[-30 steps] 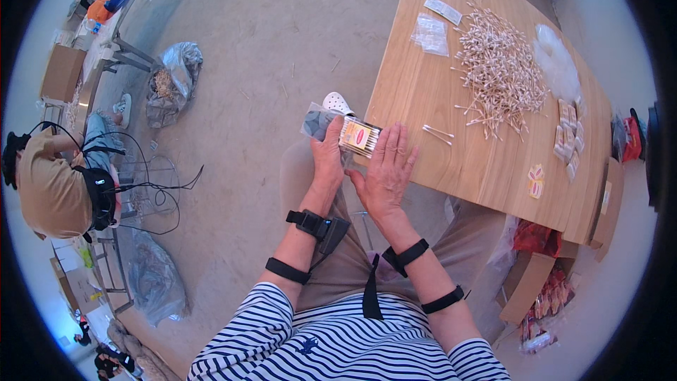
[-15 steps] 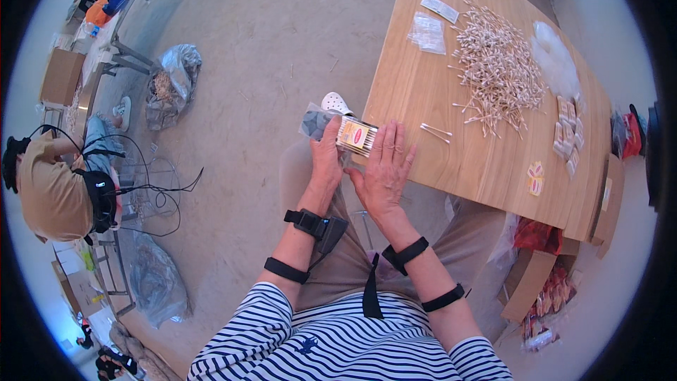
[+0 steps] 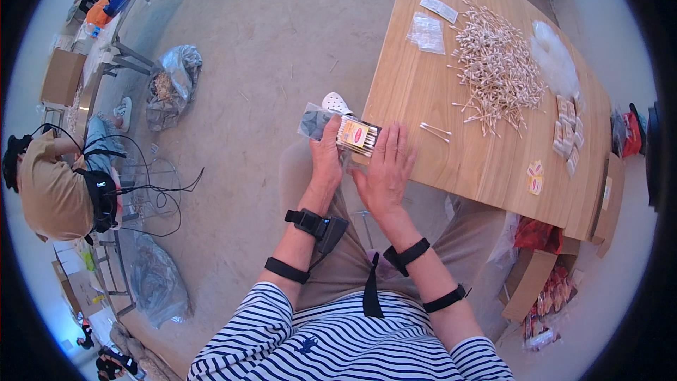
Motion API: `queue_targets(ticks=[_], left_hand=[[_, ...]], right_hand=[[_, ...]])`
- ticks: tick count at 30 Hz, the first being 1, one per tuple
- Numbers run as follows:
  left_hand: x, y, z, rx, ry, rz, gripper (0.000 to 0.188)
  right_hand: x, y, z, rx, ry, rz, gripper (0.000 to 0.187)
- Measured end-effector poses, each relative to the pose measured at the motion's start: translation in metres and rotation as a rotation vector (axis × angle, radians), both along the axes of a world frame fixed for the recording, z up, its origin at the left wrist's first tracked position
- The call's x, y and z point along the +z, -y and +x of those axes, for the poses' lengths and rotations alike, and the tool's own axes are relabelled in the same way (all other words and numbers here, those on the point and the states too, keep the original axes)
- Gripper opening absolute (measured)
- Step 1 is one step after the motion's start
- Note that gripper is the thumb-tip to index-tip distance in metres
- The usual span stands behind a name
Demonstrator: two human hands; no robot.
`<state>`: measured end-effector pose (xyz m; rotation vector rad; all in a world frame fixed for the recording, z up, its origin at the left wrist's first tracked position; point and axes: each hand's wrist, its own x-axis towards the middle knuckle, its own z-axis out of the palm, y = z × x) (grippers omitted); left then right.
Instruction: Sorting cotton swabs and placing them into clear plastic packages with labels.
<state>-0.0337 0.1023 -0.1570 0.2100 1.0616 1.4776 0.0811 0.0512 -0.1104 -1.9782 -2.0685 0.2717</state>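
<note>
My left hand (image 3: 326, 159) is closed round a clear plastic bag of cotton swabs (image 3: 357, 135), above my lap beside the table's near left corner. A yellow and red label card lies over the swabs inside, and the bag's loose end sticks out left past my fingers. At the pack's right end, my right hand (image 3: 386, 173) lies flat with its fingers stretched out. Whether its fingertips touch the pack I cannot tell. Two loose cotton swabs (image 3: 436, 132) rest on the wooden table (image 3: 402, 85) to the right of that hand.
A big pile of cotton swabs (image 3: 493, 63) covers the table's middle. Around it are flat clear bags (image 3: 427, 32), a cloudy plastic bag (image 3: 553, 60), filled swab packs (image 3: 566, 134) and label cards (image 3: 535, 178). A co-worker (image 3: 60, 187) sits at the left, near a swab-filled sack (image 3: 173, 85).
My right hand has shifted slightly right and down, uncovering more of the pack's right end. My left hand keeps its hold on the bag.
</note>
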Motion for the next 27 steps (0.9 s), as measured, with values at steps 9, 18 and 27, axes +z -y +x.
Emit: queue_targets(ticks=[9, 18, 27], left_hand=[[0.002, 0.000, 0.005, 0.052, -0.036, 0.006, 0.025], [0.003, 0.000, 0.003, 0.030, -0.037, -0.001, 0.026], [0.001, 0.001, 0.000, 0.023, -0.018, 0.009, 0.028]], right_hand=[[-0.005, 0.005, -0.007, -0.005, 0.056, 0.005, 0.114], [-0.003, 0.011, 0.008, 0.061, -0.122, 0.186, 0.090], [0.000, 0.021, 0.010, 0.158, -0.118, 0.269, 0.061]])
